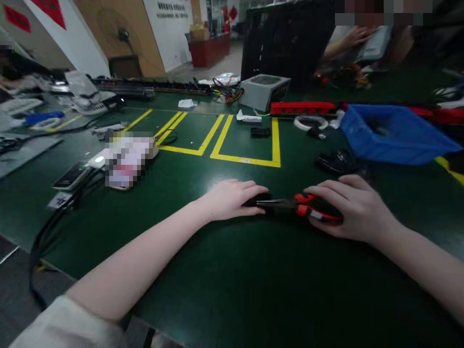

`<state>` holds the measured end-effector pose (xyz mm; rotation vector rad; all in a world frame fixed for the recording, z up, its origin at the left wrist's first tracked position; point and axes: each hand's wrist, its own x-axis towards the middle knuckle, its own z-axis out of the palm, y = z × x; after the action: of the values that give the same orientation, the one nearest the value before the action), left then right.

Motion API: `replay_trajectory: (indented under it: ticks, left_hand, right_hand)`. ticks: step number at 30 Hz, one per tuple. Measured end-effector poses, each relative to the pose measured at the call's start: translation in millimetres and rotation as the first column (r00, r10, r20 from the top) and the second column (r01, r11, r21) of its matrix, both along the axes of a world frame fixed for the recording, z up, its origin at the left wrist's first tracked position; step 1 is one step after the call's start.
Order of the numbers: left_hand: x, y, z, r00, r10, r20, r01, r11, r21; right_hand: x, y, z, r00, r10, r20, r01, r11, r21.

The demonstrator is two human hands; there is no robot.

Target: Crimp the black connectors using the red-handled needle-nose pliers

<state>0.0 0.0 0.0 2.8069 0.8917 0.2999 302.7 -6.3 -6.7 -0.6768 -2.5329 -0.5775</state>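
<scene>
Both hands on the pliers (pixel 290 205), low on the green table (pixel 232 290).
Left hand (pixel 232 198) lies flat, fingers spread over the dark nose; right hand (pixel 350 208) cups closed around the red handles. Beyond, yellow tape lines (pixel 246 159) and a blue bin (pixel 391 133); the wall sign (pixel 170 12) is too blurred to read.

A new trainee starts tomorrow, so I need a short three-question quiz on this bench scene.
1. True or false: the blue bin sits to the left of the left hand.
2. Which hand covers the red handles of the pliers? A) left hand B) right hand C) neither
3. Fill in: the taped lines on the green table are ___.

Key: 1 false; 2 B; 3 yellow.
</scene>
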Motion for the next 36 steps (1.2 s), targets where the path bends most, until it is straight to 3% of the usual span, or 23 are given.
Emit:
replay_trajectory:
  ticks: [14, 20, 36]
  left_hand:
    - [3.5, -1.6, 5.2, 0.996, 0.038, -0.075, -0.038, 0.999, 0.003]
    - [2.3, -0.4, 3.4, 1.000, 0.013, -0.026, -0.013, 1.000, -0.020]
    - [2.0, 0.3, 1.8, 1.000, -0.016, -0.017, 0.016, 1.000, -0.014]
  right_hand:
    - [2.0, -2.6, 0.2, 1.000, -0.024, -0.004, 0.024, 0.999, -0.024]
    - [4.8, -3.1, -1.8, 0.999, -0.040, -0.005, 0.040, 0.998, -0.047]
    - [3.3, -3.7, 0.4, 1.000, -0.024, 0.009, 0.024, 1.000, 0.021]
